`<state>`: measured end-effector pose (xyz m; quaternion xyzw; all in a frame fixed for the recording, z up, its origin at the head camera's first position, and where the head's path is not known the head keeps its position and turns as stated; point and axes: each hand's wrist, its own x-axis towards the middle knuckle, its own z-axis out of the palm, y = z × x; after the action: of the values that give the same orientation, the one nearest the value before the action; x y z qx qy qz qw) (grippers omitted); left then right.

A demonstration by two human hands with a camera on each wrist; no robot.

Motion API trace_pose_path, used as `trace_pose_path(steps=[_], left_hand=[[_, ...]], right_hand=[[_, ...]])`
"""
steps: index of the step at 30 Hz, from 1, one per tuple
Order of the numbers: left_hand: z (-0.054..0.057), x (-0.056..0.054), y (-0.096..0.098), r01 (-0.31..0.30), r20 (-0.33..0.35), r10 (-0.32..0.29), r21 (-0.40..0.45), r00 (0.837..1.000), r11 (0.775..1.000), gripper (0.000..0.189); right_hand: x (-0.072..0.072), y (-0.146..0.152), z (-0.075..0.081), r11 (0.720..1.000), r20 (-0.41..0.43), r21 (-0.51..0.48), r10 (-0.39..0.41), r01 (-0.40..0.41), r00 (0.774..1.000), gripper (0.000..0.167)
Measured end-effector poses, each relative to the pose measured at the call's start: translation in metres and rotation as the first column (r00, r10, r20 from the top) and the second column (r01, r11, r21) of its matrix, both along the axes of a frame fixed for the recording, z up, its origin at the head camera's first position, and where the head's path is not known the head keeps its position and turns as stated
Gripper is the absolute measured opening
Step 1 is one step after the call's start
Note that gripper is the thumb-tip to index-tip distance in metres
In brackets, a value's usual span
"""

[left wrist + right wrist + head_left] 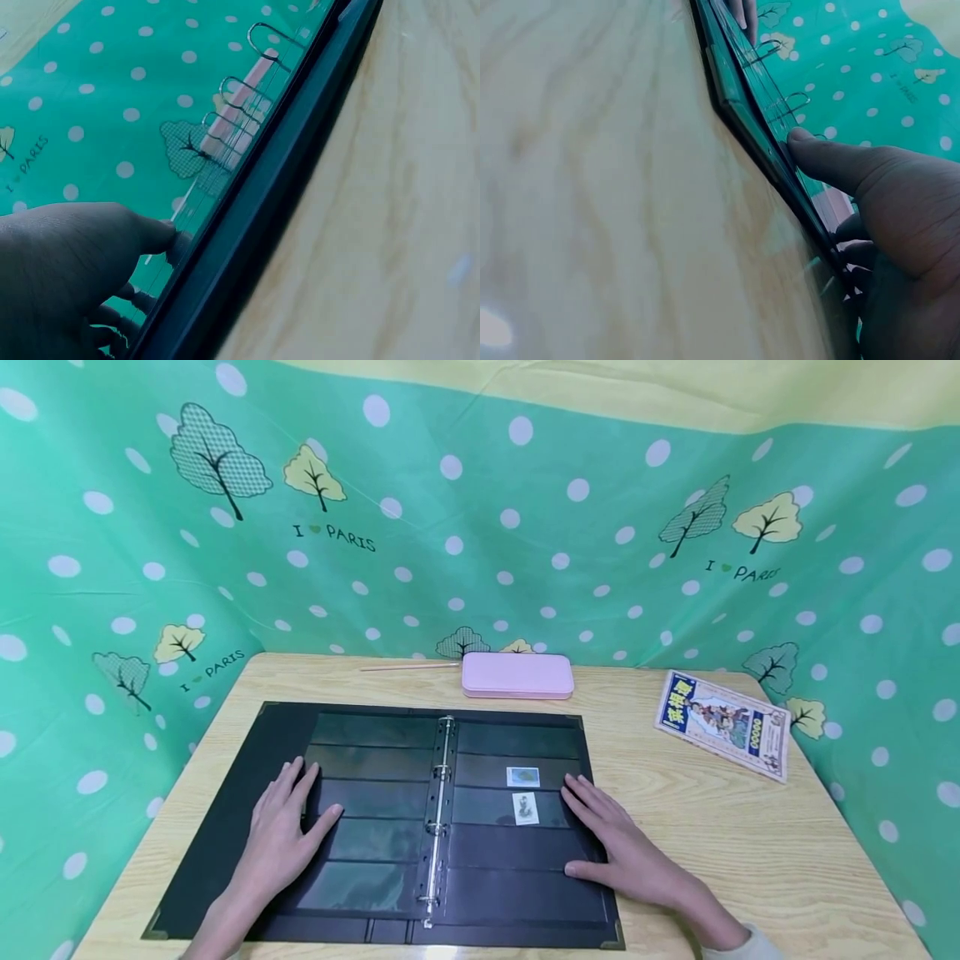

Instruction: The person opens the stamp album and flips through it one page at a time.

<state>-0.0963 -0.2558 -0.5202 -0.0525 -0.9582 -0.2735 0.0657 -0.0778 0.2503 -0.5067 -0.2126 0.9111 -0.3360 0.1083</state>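
Observation:
A black ring-binder stamp album (517, 893) lies spread open on the wooden table, strips of clear pockets on both pages. Two stamps sit in the right page's pockets: a blue-edged one (522, 777) and, just below it, a pale portrait stamp (526, 808). My left hand (281, 831) rests on the left page near its outer edge, fingers spread. On the right page's outer edge my right hand (626, 843) lies with fingers extended, thumb pointing inward. Metal rings (789, 105) rise from the spine between the pages.
Behind the album stands a pink case (517, 675), with a thin pinkish stick (408, 667) to its left. A printed booklet (723, 724) lies at the back right of the table (750, 843). A green polka-dot cloth (525, 560) hangs around the table's back and sides.

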Motion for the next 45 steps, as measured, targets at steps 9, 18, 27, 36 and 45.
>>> trace_pose_path(steps=[9,18,27,36,45], left_hand=[[0.002,0.000,0.001,0.008,0.021,-0.008,-0.009,1.000,1.000,0.084],[0.000,0.001,0.000,0.007,0.008,-0.007,0.007,1.000,1.000,0.083],[0.001,0.002,0.001,0.001,0.014,-0.001,0.011,1.000,1.000,0.084],[0.001,0.003,0.001,-0.002,0.026,0.002,0.004,1.000,1.000,0.084],[0.000,0.003,0.000,0.000,0.032,0.001,-0.004,0.999,1.000,0.085]], right_hand=[[-0.003,0.002,0.007,1.000,-0.048,0.020,0.002,-0.001,0.999,0.084],[-0.019,0.001,0.014,0.999,-0.130,0.037,-0.021,0.026,0.991,0.080],[-0.047,0.008,0.018,0.992,-0.140,0.091,-0.072,0.085,0.987,0.085],[-0.071,0.012,0.013,0.982,-0.119,0.154,-0.094,0.112,0.988,0.104],[-0.073,0.013,0.006,0.967,-0.108,0.233,-0.082,0.105,0.991,0.131]])
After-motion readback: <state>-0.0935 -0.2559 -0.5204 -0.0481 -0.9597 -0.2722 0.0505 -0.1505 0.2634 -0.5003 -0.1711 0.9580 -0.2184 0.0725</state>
